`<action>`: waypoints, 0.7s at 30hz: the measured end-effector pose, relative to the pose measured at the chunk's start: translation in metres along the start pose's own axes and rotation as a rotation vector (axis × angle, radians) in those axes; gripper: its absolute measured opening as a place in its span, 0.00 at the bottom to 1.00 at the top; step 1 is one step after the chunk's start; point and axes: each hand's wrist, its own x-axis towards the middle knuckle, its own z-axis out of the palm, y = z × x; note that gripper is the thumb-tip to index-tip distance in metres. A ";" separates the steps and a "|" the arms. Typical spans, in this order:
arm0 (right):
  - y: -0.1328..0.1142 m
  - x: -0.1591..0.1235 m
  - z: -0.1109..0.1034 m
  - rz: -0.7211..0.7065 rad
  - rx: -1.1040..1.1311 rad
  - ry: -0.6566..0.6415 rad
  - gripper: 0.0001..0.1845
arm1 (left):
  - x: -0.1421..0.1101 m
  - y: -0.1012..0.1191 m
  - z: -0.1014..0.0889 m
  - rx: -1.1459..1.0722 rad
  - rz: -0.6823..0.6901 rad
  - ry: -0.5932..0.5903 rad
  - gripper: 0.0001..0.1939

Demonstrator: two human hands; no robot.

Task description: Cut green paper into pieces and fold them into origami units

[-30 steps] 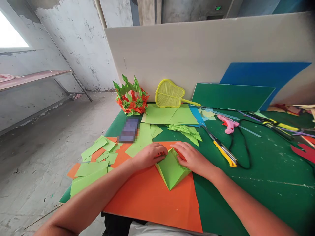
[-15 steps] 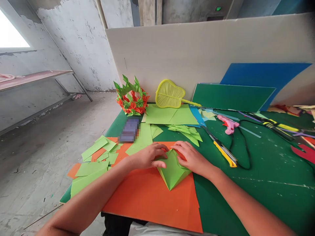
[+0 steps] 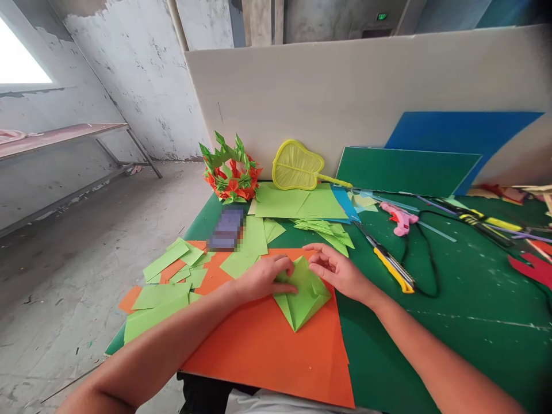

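A light green folded paper piece (image 3: 302, 296) lies on a large orange sheet (image 3: 267, 345) on the green table (image 3: 452, 310). My left hand (image 3: 263, 276) presses on the piece's left side, fingers curled over its edge. To the right of its top point my right hand (image 3: 338, 270) pinches a flap of the paper, index finger stretched out.
Green and orange paper scraps (image 3: 166, 276) lie at the left. A paper wreath (image 3: 230, 172), a yellow fan (image 3: 297, 167) and green sheets (image 3: 297, 201) sit at the back. A yellow utility knife (image 3: 390, 264), a black cable (image 3: 425, 259) and a pink glue gun (image 3: 401, 218) lie right.
My right hand has lifted off the piece's right side and moved up to its top edge. My left hand has slid further onto the paper, and the piece looks flatter.
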 end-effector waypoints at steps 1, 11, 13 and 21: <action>0.000 0.000 -0.001 0.030 0.073 -0.055 0.22 | 0.000 0.000 -0.001 -0.017 -0.041 0.044 0.16; 0.011 0.002 0.006 0.175 0.261 -0.138 0.31 | 0.003 -0.005 -0.003 -0.094 -0.281 0.318 0.19; 0.011 0.003 0.006 0.188 0.268 -0.089 0.29 | 0.003 -0.004 -0.005 -0.129 -0.233 0.337 0.21; 0.011 0.003 -0.005 0.228 0.310 0.052 0.27 | 0.000 0.004 -0.016 -0.381 -0.198 0.212 0.19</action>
